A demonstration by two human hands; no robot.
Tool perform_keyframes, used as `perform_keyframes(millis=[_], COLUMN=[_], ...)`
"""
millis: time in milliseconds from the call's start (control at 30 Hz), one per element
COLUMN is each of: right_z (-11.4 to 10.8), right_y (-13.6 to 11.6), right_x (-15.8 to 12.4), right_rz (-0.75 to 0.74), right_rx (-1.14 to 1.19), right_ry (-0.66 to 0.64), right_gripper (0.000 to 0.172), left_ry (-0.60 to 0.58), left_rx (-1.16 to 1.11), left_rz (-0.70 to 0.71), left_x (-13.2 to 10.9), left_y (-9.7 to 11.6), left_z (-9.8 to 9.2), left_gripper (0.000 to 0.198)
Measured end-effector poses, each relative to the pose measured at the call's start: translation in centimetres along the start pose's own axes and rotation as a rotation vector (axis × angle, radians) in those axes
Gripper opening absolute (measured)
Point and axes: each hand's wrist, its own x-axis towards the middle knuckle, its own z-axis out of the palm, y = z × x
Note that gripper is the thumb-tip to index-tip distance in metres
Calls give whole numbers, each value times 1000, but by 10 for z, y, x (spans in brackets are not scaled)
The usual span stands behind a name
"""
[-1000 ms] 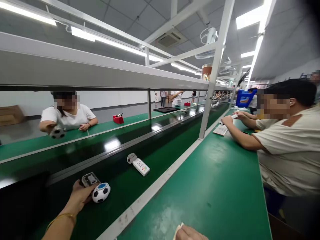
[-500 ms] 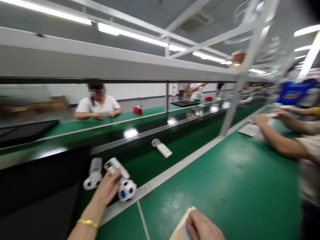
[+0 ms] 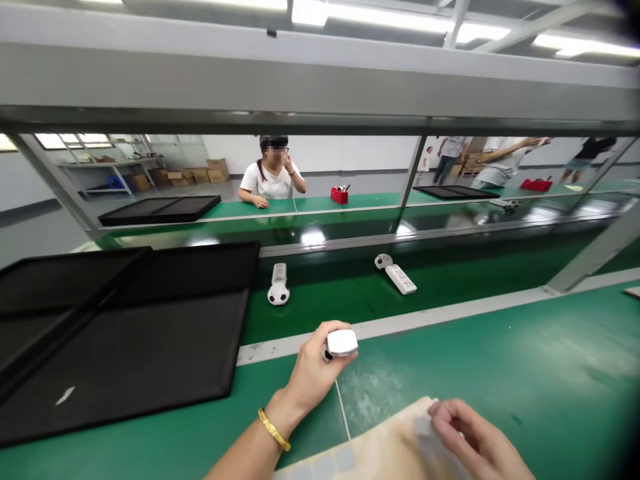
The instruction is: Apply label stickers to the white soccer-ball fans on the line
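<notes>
Bench (image 3: 500,353): scrap (image 3: 65,395) in black tray (image 3: 165,353), device (image 3: 343,341) in left hand (image 3: 313,372), sheet (image 3: 383,440) in right hand (image 3: 490,437)

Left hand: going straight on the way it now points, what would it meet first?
Probably the toy with coloured print on the belt, past the rail; depth is unclear, so if low, the left hand might touch the rail first.

Head-worn view, forward and down
</notes>
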Motion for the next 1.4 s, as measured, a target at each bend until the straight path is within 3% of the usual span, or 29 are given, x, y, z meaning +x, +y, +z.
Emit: perform_keyframes(millis=[200,333,533,1400], right_z=[22,36,42,47], right_y=[-91,-120,-114,-122], right_x=[7,22,40,41], right_rz=[-81,-145,-175,-137], right_rx=[228,225,127,93], right_ry=[27,-50,-140,-132], right_gripper=[29,25,25,27], left_ry=[-43,-36,-24,-34], left_rx=[112,123,112,132], left_rz=[121,191,245,310], left_x=[-7,-10,-10,-9], left_y=[5,2,-1,3], left_z=[4,5,6,8], left_gripper=[37,40,36,31])
